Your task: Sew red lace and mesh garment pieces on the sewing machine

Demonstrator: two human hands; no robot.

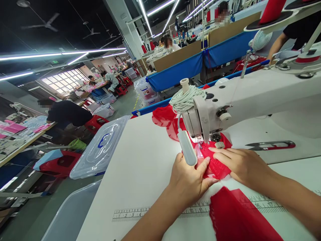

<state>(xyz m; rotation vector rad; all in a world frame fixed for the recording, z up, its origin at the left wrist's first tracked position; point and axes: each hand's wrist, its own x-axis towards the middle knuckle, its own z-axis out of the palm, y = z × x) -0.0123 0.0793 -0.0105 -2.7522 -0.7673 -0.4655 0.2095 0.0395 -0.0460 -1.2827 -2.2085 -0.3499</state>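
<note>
Red lace fabric lies under the needle area of a white sewing machine. My left hand is at the fabric's near left edge, thumb and forefinger closed on it; its other fingers are partly hidden behind a small grey-white lamp. Flat on the lace, to the right of the needle, rests my right hand, fingers stretched out and its thumb out of sight. More red fabric is bunched behind the machine head. A separate red fabric piece lies at the table's front.
Black-and-red thread snips lie right of my right hand. A printed ruler runs along the white tabletop. Clear lidded bins stand left of the table. A seated person and other workers are farther off.
</note>
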